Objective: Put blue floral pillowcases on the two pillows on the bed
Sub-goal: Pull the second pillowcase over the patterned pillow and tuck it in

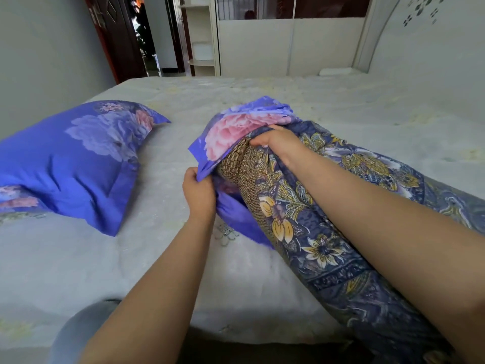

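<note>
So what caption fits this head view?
Both hands feed a patterned pillow into a floral pillowcase; a covered pillow lies alongside.

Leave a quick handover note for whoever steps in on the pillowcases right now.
Left hand grips the open edge of the second pillowcase.
Right hand grips the yellow-flowered pillow at the opening.
First pillow lies covered on the bed, to the left.
Done: one pillow cased; the second has only its far end inside.
Left: pull the case down the rest of the pillow and lay it flat.
</note>
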Available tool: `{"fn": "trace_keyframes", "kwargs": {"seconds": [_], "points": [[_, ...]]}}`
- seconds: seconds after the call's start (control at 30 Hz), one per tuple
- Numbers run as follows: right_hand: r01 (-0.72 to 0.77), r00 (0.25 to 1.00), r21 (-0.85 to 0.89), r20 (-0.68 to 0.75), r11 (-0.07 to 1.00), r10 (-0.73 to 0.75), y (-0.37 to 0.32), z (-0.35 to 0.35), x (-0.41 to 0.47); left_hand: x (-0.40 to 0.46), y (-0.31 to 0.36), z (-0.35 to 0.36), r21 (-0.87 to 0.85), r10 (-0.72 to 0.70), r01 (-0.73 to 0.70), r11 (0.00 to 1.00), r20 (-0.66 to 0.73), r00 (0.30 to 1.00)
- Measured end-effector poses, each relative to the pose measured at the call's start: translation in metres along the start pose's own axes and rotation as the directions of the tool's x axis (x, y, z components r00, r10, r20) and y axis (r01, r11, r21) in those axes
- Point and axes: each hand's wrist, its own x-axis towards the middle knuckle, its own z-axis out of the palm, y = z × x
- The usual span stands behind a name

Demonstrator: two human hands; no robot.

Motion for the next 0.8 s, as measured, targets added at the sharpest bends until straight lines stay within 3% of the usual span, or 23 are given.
{"fn": "trace_keyframes", "kwargs": {"seconds": [0.1,0.17,0.3,0.47,0.57,0.63,0.7,0.8], "points": [[0.021,0.999,0.055,0.036,0.998,-0.023,0.001,0.007,-0.006,0.004,-0.002,-0.011,0.360,0.023,-0.019,0.933,-0.008,1.000],[0.056,0.997,0.090,0.052,0.994,-0.061,0.003,0.013,-0.008,0.006,-0.011,-0.018,0.497,0.075,-0.060,0.866,-0.010,0.997],[0.073,0.996,0.085,0.047,0.994,-0.077,0.004,0.013,-0.006,-0.004,-0.025,-0.018,0.323,0.045,-0.050,0.945,0.023,0.999],[0.042,0.990,0.078,-0.137,0.996,-0.031,0.010,0.003,0.020,-0.071,-0.035,0.005,0.293,0.235,-0.338,0.895,0.334,0.913],[0.129,0.965,0.138,-0.244,0.982,-0.093,0.025,0.014,0.014,-0.101,-0.041,0.001,0.296,0.320,-0.427,0.855,0.346,0.882],[0.215,0.963,0.205,-0.205,0.955,-0.173,0.035,0.038,0.005,-0.102,-0.033,-0.007,0.250,0.315,-0.393,0.885,0.302,0.900],[0.293,0.956,0.233,-0.078,0.928,-0.282,0.041,0.064,-0.003,-0.090,-0.016,-0.018,0.193,0.266,-0.312,0.930,0.234,0.935],[0.416,0.906,0.069,0.061,0.907,-0.420,0.050,0.088,-0.019,-0.061,0.010,-0.033,0.202,0.063,-0.085,0.976,0.115,0.991]]}}
